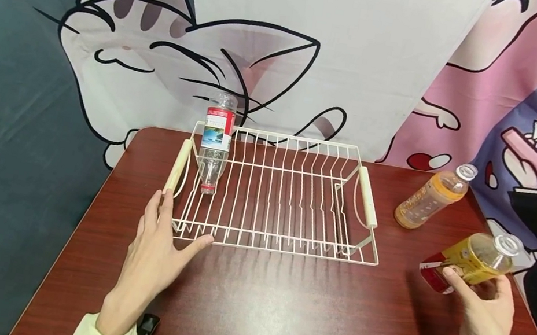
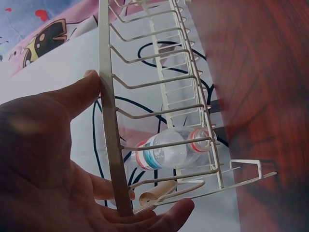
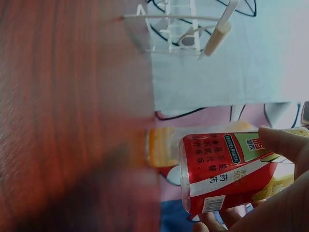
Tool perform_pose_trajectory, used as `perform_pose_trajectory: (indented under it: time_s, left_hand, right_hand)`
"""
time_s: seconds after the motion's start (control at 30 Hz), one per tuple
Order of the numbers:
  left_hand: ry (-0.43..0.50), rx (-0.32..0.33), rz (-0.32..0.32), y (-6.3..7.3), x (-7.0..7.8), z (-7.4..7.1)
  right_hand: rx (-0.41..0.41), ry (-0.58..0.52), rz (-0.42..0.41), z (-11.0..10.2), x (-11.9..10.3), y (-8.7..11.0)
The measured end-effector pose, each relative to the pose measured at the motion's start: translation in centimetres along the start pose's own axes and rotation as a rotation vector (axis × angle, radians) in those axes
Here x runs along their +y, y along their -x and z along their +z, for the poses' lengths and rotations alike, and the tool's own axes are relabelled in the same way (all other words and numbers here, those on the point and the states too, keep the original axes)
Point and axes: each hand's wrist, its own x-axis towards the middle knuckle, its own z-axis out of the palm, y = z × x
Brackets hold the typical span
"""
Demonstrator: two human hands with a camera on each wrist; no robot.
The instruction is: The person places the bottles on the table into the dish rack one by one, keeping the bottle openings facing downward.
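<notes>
A white wire dish rack [image 1: 284, 236] with wooden handles stands on the table. My left hand [image 1: 156, 255] rests at its front left corner, thumb on the front rail and fairly straight fingers beside the left handle [image 1: 178, 168]. Neck down in the left end of the rack is a clear plastic bottle [image 1: 216, 136] with a red, white and blue label. To the right, my right hand [image 1: 490, 314] grips a plastic bottle [image 1: 467, 260] with a yellow and red label. That bottle [image 3: 217, 169] is tilted, and its base is off the table in the right wrist view.
An uncapped clear bottle with an orange label [image 1: 432, 196] stands on the table behind the gripped one. The reddish-brown table [image 1: 277, 309] ends at a cartoon-printed cloth [image 1: 370, 60] behind and at the right side.
</notes>
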Motion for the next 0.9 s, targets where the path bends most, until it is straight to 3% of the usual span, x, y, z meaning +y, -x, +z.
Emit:
perform_pose_trajectory:
  time_s: [0.37,0.53,0.7,0.9]
  left_hand:
    - [0.005,-0.007,0.021,0.1,0.0,-0.1]
    - [0.018,0.030,0.057,0.5,0.0,-0.2]
    - [0.028,0.137,0.151,1.1,1.1,-0.6]
    - [0.046,0.264,0.318,2.2,3.9,-1.7]
  right_hand:
    - [-0.193,-0.044,-0.179,2.3,-2.7,2.7]
    - [-0.240,0.049,-0.224,3.7,-4.2,4.2]
    - [-0.298,0.175,-0.258,5.1,-5.3,5.2]
    - [-0.391,0.295,-0.311,6.8,-6.2,6.3]
